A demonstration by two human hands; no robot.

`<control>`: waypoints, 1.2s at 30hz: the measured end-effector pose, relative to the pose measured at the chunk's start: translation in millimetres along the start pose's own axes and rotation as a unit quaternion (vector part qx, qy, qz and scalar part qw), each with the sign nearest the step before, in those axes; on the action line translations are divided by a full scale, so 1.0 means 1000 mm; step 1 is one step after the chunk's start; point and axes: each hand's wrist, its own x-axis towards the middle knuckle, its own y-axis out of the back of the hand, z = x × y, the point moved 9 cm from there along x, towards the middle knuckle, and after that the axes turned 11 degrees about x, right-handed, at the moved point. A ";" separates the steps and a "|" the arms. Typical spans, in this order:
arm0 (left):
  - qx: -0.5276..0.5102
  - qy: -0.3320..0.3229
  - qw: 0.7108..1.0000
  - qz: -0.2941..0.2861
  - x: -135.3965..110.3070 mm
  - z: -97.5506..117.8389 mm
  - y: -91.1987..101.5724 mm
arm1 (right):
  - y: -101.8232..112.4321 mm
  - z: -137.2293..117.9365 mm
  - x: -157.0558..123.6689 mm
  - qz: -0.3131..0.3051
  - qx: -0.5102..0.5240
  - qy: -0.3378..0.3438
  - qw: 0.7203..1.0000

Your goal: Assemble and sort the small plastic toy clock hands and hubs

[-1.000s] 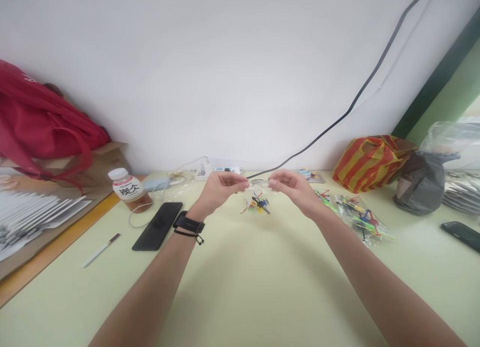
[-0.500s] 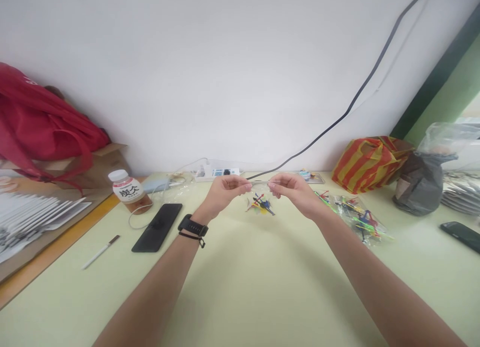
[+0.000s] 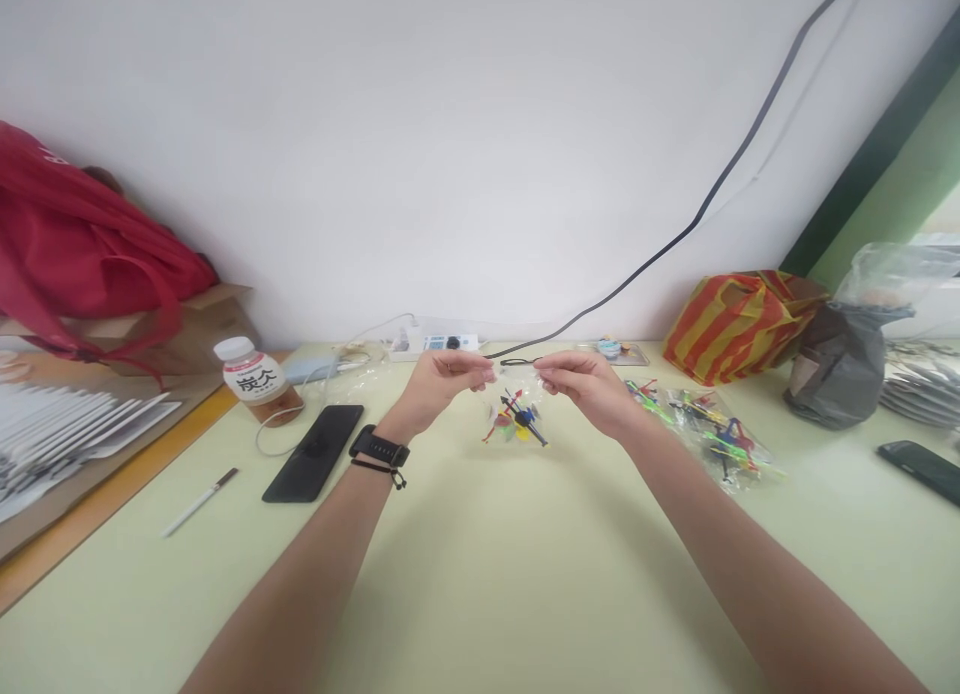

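The left hand (image 3: 442, 376) and the right hand (image 3: 583, 382) each pinch a top corner of a small clear bag (image 3: 517, 380). The fingers of both hands are closed tight on it. The bag hangs just above the pale tabletop (image 3: 510, 574), with little coloured sticks (image 3: 519, 421) inside. A black phone (image 3: 313, 452) lies to the left, and another bag of sticks (image 3: 712, 432) lies to the right.

The pale green tabletop (image 3: 510, 574) lies open across the lower middle of the frame. A flat black phone (image 3: 313, 452) and white pen (image 3: 201, 501) block the left; a clear bag of coloured sticks (image 3: 712, 429) blocks the right.
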 end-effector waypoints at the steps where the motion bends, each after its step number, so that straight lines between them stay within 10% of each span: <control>1: -0.008 0.002 1.000 -0.007 0.000 -0.001 0.000 | 0.001 0.003 0.001 0.003 0.014 -0.005 1.000; 25: 0.107 -0.024 0.994 -0.021 0.001 0.008 0.002 | -0.008 -0.017 -0.001 0.001 -0.170 0.117 0.978; 36: 0.017 -0.012 1.000 -0.003 0.002 -0.005 0.010 | 0.002 -0.016 -0.001 -0.004 -0.092 0.110 0.990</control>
